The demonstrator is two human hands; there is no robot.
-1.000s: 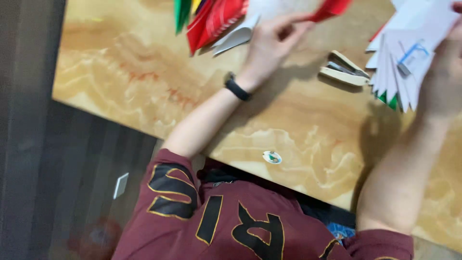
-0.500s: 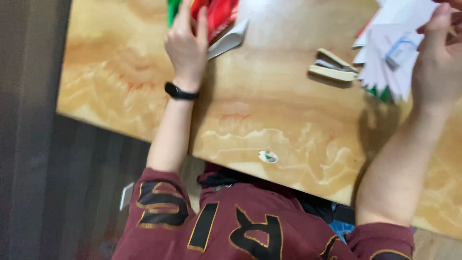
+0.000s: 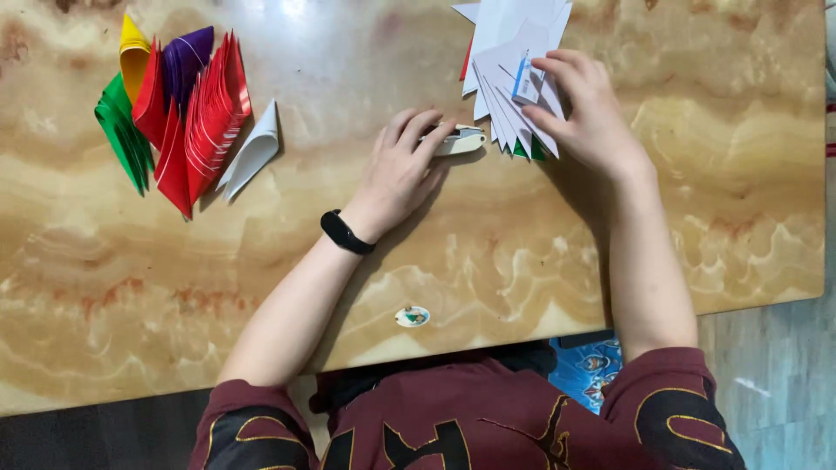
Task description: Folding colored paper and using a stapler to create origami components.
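Note:
My left hand, with a black band on its wrist, rests on a cream stapler lying on the marbled tan table; the fingers lie over it. My right hand presses on a fanned stack of white folded paper sheets, fingers spread on top, touching a small blue and white piece. A green edge peeks from under the stack.
At the far left lies a row of folded paper cones, red, green, yellow and purple, with a white cone beside them. A small round sticker sits near the table's front edge.
My left hand left the coloured cones at the left and came right onto the stapler. The right hand stayed on the white stack. The view has shifted and steadied.

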